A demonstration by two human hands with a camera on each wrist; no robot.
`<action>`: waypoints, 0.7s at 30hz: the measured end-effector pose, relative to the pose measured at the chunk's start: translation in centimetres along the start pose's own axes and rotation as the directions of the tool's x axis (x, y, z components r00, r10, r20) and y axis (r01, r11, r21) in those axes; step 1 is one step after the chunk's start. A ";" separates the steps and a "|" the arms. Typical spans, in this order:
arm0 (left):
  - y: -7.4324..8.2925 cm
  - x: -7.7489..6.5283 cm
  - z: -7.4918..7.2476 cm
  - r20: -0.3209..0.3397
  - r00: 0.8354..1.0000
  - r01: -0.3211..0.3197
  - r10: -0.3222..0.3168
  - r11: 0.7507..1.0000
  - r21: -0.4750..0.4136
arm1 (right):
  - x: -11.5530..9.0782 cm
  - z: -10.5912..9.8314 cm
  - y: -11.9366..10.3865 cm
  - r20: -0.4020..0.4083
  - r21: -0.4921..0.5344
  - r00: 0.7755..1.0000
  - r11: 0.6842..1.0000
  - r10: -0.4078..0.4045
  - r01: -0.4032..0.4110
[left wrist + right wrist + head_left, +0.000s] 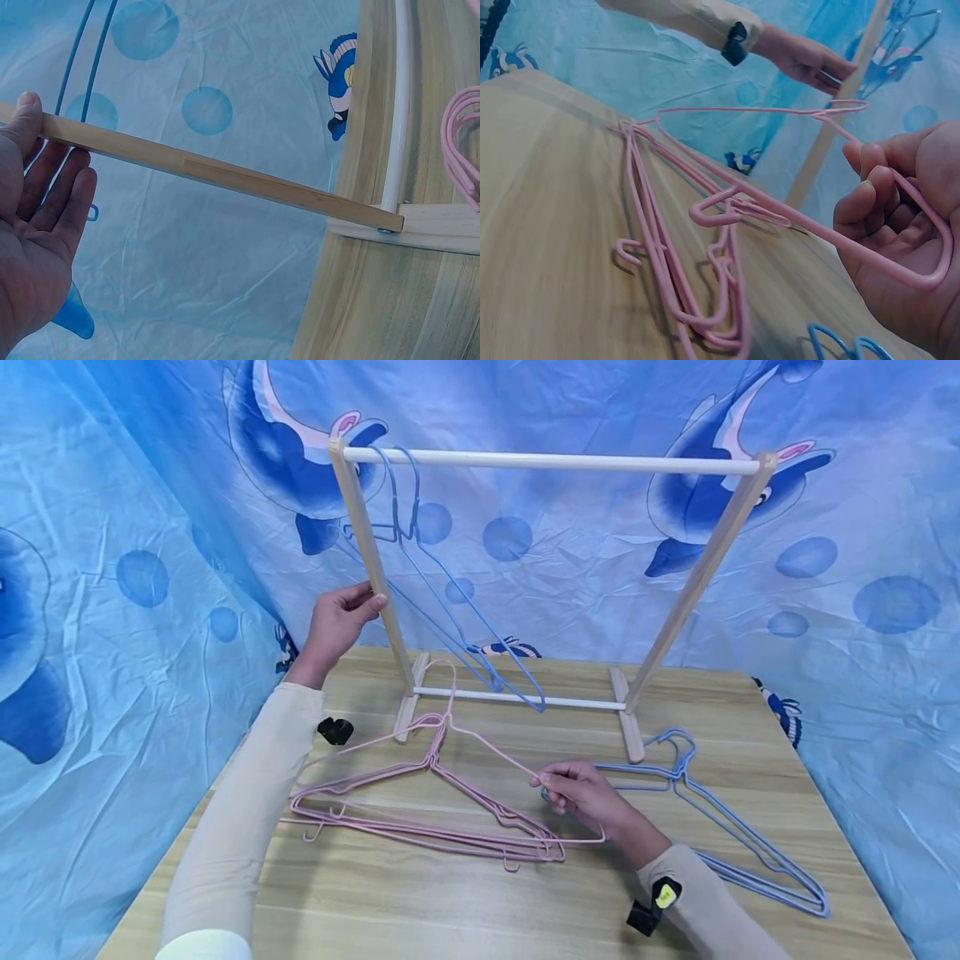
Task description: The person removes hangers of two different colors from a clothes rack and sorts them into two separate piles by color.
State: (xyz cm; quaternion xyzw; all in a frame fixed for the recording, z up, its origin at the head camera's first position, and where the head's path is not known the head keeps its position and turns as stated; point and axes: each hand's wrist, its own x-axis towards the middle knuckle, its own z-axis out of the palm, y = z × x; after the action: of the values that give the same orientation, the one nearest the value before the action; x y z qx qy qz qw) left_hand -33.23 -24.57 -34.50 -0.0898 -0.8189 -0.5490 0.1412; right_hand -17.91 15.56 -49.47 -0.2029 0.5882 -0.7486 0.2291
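My left hand (337, 622) grips the left wooden post (360, 527) of a small garment rack, thumb on the near side and fingers behind. In the left wrist view that post (225, 174) slants down to its wooden foot. My right hand (588, 797) pinches the right shoulder of a pink clothes hanger (491, 745), which is lifted over a stack of pink hangers (435, 760) on the table. The right wrist view shows the held hanger's end (840, 238) bending around beside the curled fingers. Two blue hangers (417, 497) hang at the left end of the white top bar (540, 461).
Several blue hangers (750, 827) lie on the wooden table (420, 910), right of my right hand. The rack's lower white rod (577, 702) and right post (697, 577) stand behind the pink stack. A blue dolphin-print curtain (570, 593) surrounds the table.
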 end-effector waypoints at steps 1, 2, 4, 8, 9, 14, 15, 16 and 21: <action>0.0 0.0 0.0 -0.003 1.000 0.003 -0.003 1.000 0.001 | 0.2 0.1 0.0 0.001 -0.001 1.000 1.000 0.010 -0.010; 0.1 0.1 0.0 -0.005 1.000 0.005 -0.005 1.000 0.003 | 0.5 0.3 0.0 -0.002 -0.004 1.000 1.000 0.023 -0.023; 0.1 0.2 0.1 -0.010 1.000 0.008 -0.008 1.000 0.003 | 0.9 0.6 0.1 -0.010 -0.014 0.999 0.999 0.051 -0.052; 0.1 0.2 0.2 -0.013 1.000 0.014 -0.014 1.000 0.000 | 1.7 1.0 0.4 -0.017 -0.040 0.995 0.995 0.094 -0.095; 0.2 0.2 0.3 -0.013 1.000 0.016 -0.016 1.000 -0.001 | 1.8 1.0 0.5 -0.018 -0.045 0.995 0.994 0.101 -0.102; 0.4 0.3 0.4 -0.014 0.999 0.032 -0.032 0.999 0.003 | 2.4 1.2 0.9 -0.018 -0.044 0.992 0.992 0.121 -0.122; 0.4 0.3 0.4 -0.016 0.999 0.034 -0.034 0.999 0.004 | 2.5 1.3 1.0 -0.020 -0.039 0.991 0.991 0.129 -0.130; 0.4 0.3 0.5 -0.017 0.999 0.035 -0.035 0.999 0.006 | 2.6 1.3 1.1 -0.024 -0.036 0.990 0.990 0.136 -0.137; 0.7 0.4 0.7 -0.020 0.999 0.034 -0.034 0.999 0.007 | 3.0 1.1 1.0 -0.056 -0.055 0.979 0.979 0.194 -0.197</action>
State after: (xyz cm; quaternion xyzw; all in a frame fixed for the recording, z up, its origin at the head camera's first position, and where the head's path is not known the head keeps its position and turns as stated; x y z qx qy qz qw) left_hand -33.47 -23.70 -34.01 -0.0698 -0.8209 -0.5492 0.1402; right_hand -19.61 12.72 -50.09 -0.1319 0.6330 -0.7094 0.2804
